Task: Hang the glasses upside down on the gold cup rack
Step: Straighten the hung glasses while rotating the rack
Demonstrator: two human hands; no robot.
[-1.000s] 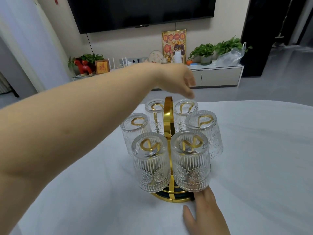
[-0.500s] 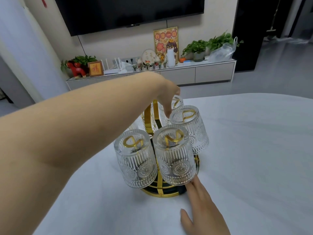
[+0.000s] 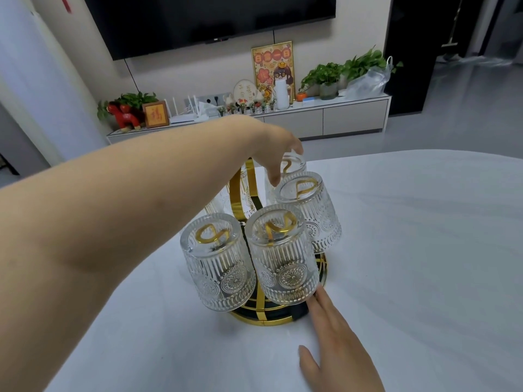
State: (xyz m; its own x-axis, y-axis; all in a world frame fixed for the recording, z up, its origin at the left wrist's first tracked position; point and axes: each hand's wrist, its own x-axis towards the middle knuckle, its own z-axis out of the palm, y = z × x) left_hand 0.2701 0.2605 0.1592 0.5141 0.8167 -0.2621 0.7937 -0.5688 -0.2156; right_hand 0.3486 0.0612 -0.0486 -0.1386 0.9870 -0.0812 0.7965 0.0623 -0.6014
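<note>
Glasses [image 3: 278,250] are hanging inverted on the gold cup rack [image 3: 263,321] — ribbed, thick, breakable, likely slippery. Left hand [image 3: 271,149] is pinching the rear glass [image 3: 293,164] by its base; right hand [image 3: 336,343], fingers flat, is bracing the rack's base.

A single head-worn wide-angle view looks forward and down, close over the gold cup rack [image 3: 278,312] on the white desk [image 3: 424,264]. Beyond, it faces the television wall [image 3: 209,21].

Clear ribbed glasses [image 3: 283,258], gold rack [image 3: 261,321]
</note>
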